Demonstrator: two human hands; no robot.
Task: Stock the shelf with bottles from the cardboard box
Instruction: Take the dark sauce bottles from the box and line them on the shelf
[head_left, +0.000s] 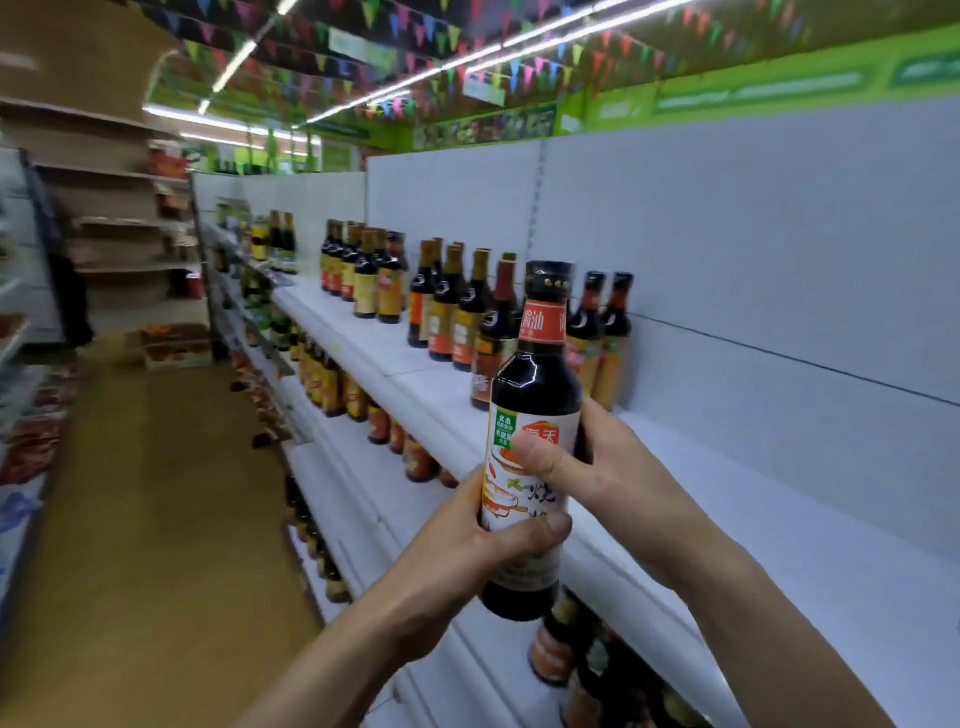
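Note:
A dark sauce bottle (535, 384) with a white-and-orange label and black cap is upright in front of me, held by both hands just in front of the white top shelf (779, 545). My left hand (467, 551) wraps its lower body. My right hand (597, 462) grips the label from the right, thumb across the front. Behind it, a row of similar dark bottles (452, 306) stands on the shelf, ending at two bottles (602, 332) just right of the held one. The cardboard box is out of view.
The shelf's white surface stretches bare to the right of the bottle row. Lower shelves (363, 410) carry more bottles. A tan aisle floor (156, 493) runs on the left, with other stocked shelving (31, 415) across it. The white back panel (727, 234) rises behind.

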